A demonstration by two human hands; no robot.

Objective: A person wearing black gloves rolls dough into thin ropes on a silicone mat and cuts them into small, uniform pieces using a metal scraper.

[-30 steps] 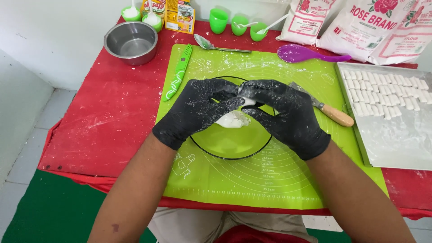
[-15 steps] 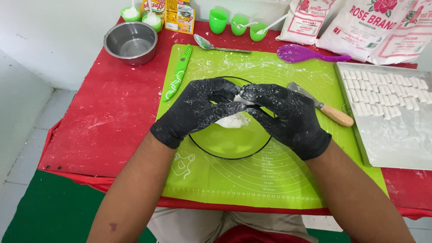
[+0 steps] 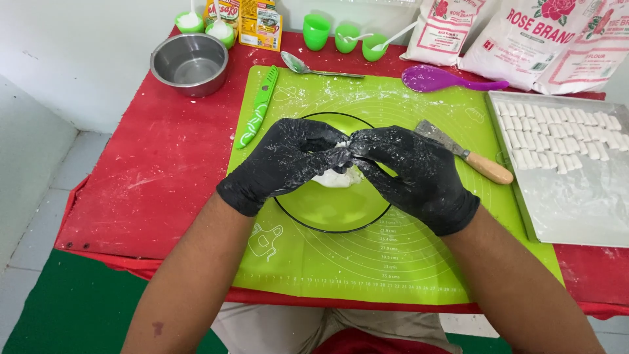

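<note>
dough [image 3: 337,176], a white lump, sits in the green plate [image 3: 327,210] on the green mat [image 3: 393,262], partly hidden under both gloved hands. the left hand [image 3: 283,164] and right hand [image 3: 413,174] meet fingertip to fingertip above it, pinching a small bit of dough between them. a scraper [image 3: 468,157] lies just right of the right hand, a tray [image 3: 570,210] of cut pieces beyond it. bare red tabletop [image 3: 151,170] spreads open to the left.
</note>
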